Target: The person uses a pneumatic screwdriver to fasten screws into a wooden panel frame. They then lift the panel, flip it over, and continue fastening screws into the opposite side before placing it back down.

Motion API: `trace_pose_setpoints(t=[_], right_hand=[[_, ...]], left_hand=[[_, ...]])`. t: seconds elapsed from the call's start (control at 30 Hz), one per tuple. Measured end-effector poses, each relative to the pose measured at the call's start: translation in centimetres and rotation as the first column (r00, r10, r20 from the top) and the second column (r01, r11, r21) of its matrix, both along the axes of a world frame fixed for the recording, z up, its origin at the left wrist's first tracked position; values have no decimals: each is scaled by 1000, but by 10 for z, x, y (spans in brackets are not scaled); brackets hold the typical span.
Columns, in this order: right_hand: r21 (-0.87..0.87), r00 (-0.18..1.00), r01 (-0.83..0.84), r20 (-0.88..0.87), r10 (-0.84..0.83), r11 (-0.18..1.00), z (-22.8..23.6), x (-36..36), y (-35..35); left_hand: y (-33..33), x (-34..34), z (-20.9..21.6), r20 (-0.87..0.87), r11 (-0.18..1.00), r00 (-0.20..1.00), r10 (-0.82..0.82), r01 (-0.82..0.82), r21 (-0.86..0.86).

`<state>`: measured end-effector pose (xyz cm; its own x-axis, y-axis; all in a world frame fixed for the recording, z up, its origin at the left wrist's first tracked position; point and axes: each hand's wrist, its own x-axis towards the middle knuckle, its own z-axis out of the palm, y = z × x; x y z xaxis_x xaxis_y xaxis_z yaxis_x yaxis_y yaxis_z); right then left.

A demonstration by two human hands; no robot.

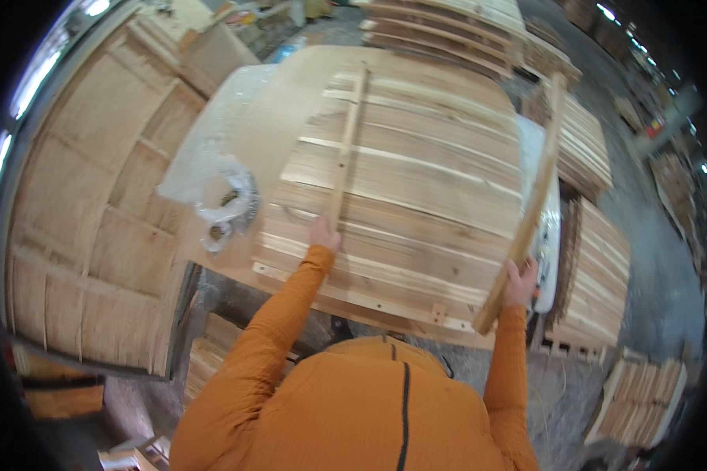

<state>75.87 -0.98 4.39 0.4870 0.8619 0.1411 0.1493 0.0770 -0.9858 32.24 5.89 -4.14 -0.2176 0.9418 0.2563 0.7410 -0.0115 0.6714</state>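
Observation:
A wide panel of several pale and brown wooden slats (424, 196) lies before me on the worktable. Across its left part runs a narrow wooden batten (347, 141) with small dark holes in it. My left hand (324, 235) is closed around the batten's near end. At the panel's right side my right hand (522, 281) grips a thicker, slightly bowed wooden rail (543, 180) near its lower end. That rail slants away from me and stands partly over the panel's edge. A small wooden block (439, 315) sits at the panel's near right corner.
Clear plastic bags (226, 200) with small pieces lie left of the panel. A large framed plywood sheet (86, 212) stands at the left. Stacks of slatted wood (593, 275) fill the right side, and more slatted panels (440, 35) are piled at the back.

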Motion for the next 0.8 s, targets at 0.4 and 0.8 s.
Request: trace_pose_setpoints(t=[0.4, 0.8], right_hand=[[-76, 938, 111, 336, -79, 991, -14, -80, 76], [-384, 812, 158, 574, 102, 910, -44, -118, 65]], left_hand=[[-31, -1, 5, 19, 976, 977, -214, 214, -46], [-29, -1, 2, -26, 976, 976, -218, 217, -20]])
